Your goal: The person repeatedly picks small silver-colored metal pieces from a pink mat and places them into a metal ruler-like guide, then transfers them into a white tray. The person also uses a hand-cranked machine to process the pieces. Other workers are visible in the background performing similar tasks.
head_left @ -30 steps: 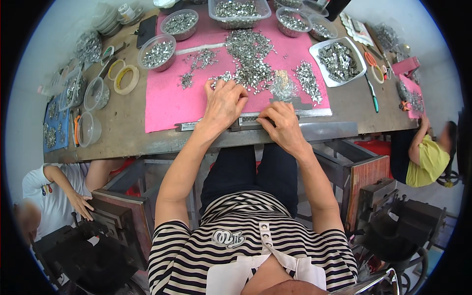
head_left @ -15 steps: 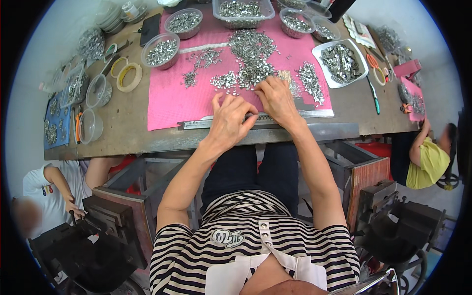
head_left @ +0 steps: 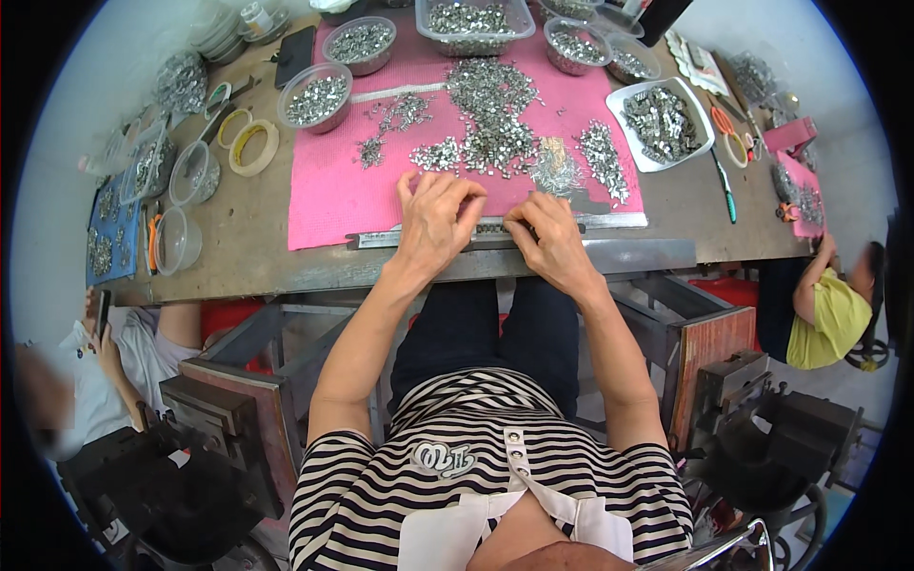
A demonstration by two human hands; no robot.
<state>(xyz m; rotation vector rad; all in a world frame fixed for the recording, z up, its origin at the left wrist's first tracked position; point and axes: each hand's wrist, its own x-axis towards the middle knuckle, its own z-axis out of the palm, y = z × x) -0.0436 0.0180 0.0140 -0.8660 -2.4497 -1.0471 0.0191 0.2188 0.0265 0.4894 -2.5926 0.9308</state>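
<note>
My left hand (head_left: 438, 217) is over the near part of the pink mat (head_left: 333, 205), fingers curled and the thumb close to the forefinger. Anything between its fingertips is too small to make out. Just right of it, my right hand (head_left: 552, 243) is bent down over a long metal rail (head_left: 381, 238), fingertips pinched together at a row of small dark pieces in the rail. What they grip is hidden. Beyond the hands lies a heap of small shiny metal pieces (head_left: 495, 143), with a pile of thin silvery pins (head_left: 557, 173) near my right hand.
Bowls of metal pieces (head_left: 317, 100) and a plastic tub (head_left: 476, 43) line the mat's far side. A white dish (head_left: 662, 124) stands right, tape rolls (head_left: 254, 147) left. Other people sit at the left (head_left: 105, 371) and right (head_left: 828, 314).
My right hand has come back from the heap down to the rail. My left hand has shifted slightly left and up. The person at left has raised a hand holding a dark object.
</note>
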